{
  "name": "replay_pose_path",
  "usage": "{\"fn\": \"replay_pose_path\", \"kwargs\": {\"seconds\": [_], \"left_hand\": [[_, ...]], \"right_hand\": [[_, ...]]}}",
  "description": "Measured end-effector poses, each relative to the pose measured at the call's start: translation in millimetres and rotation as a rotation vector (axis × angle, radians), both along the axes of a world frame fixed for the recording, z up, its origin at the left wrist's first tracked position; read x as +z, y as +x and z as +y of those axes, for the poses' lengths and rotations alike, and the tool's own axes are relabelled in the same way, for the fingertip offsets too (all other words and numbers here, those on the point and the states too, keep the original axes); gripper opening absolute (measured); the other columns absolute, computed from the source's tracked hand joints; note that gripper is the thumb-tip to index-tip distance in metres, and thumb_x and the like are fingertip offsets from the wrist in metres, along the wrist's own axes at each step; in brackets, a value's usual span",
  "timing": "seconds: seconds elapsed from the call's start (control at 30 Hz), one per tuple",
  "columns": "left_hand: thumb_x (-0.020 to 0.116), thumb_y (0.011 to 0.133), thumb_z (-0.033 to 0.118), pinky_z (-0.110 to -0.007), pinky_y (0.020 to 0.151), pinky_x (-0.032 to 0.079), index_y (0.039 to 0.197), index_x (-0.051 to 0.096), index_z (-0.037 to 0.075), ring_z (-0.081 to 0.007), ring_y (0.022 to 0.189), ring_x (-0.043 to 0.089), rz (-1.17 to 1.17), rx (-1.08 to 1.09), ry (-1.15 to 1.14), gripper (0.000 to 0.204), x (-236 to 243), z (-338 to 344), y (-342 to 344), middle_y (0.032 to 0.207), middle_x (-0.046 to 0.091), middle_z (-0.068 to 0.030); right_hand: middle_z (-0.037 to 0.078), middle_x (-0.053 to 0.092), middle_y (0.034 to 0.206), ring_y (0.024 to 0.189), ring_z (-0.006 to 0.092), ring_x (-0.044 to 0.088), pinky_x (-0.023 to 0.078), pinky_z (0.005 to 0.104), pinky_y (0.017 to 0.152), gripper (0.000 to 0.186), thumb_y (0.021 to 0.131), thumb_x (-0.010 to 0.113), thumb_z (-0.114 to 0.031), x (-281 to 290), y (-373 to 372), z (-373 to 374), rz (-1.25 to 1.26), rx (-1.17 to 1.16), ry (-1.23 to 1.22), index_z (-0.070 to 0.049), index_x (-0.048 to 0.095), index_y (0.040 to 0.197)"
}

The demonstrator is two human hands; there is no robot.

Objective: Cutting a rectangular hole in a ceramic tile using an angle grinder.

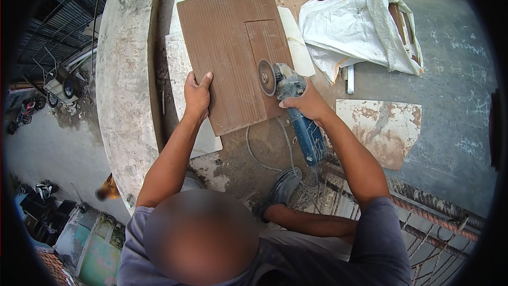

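Note:
My left hand [198,95] grips the left edge of a large brown tile [222,58], its thumb on the ribbed face and its other fingers partly hidden. A dark line marks out a rectangle in the tile's upper right part. In my right hand [309,103] is a blue angle grinder [307,135], held around its body near the head. Its round cutting disc [267,78] stands over the right part of the tile, by the lower end of the marked line. Whether the disc touches the tile, or spins, I cannot tell. Pale tile pieces [180,69] lie beneath the brown tile.
A grey cord [254,156] loops near my shoe [286,188]. White sacks [344,32], one with tiles inside, lie at the upper right. A stained pale slab [378,127] is to the right. Along the left runs a concrete ledge [127,63], with lower ground beyond; rusty bars [434,217] stand lower right.

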State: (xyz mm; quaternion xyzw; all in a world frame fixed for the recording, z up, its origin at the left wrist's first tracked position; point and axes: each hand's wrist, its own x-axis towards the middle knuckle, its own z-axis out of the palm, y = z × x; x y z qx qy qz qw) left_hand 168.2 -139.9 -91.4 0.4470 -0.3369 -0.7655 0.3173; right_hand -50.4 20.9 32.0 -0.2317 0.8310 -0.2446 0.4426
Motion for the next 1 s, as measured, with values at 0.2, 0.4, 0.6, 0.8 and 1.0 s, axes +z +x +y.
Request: {"fn": "replay_pose_path", "kwargs": {"seconds": [0.2,0.4,0.6,0.8,1.0], "left_hand": [[0.059,0.093,0.007,-0.035,0.092,0.047,0.117,0.047,-0.007,-0.0236,0.102,0.059,0.008,0.007,-0.011,0.03,3.2,0.5,0.6,0.115,0.06,-0.0189],[0.059,0.093,0.007,-0.034,0.092,0.047,0.116,0.047,-0.007,-0.023,0.102,0.06,-0.007,-0.002,-0.023,0.029,0.8,0.7,0.2,0.114,0.061,-0.0183],[0.058,0.094,0.008,-0.034,0.091,0.047,0.116,0.047,-0.007,-0.0228,0.102,0.06,-0.014,-0.006,-0.014,0.029,3.0,0.3,0.4,0.114,0.061,-0.018],[0.058,0.094,0.007,-0.035,0.092,0.047,0.118,0.047,-0.007,-0.0234,0.103,0.06,0.01,-0.004,-0.01,0.03,0.0,-0.8,2.5,0.114,0.06,-0.019],[0.057,0.094,0.007,-0.035,0.09,0.049,0.12,0.046,-0.006,-0.0237,0.102,0.061,-0.022,-0.031,0.004,0.031,10.9,-0.2,0.7,0.115,0.06,-0.0191]], "right_hand": [[0.024,0.055,0.121,0.108,0.0286,0.058,0.048,0.0343,0.092,0.109,0.058,0.085,-0.026,-0.1,-0.5,-4.9,0.029,0.02,0.057,0.013,0.023,0.139],[0.027,0.053,0.125,0.111,0.0305,0.057,0.048,0.0349,0.093,0.116,0.058,0.085,-0.027,-3.5,-1.5,-7.2,0.073,0.016,0.084,0.014,0.017,0.142],[0.023,0.055,0.119,0.105,0.0278,0.058,0.05,0.0351,0.088,0.107,0.06,0.085,-0.02,6.7,1.1,-5.3,-0.031,-0.036,0.028,0.012,0.021,0.14],[0.018,0.057,0.115,0.101,0.0244,0.059,0.051,0.0346,0.085,0.097,0.062,0.083,-0.012,30.4,4.8,1.7,-0.114,-0.1,-0.025,0.011,0.026,0.138],[0.018,0.057,0.116,0.103,0.024,0.058,0.049,0.0336,0.089,0.098,0.061,0.084,-0.013,27.1,3.8,5.4,-0.048,-0.069,-0.042,0.01,0.027,0.138]]}}
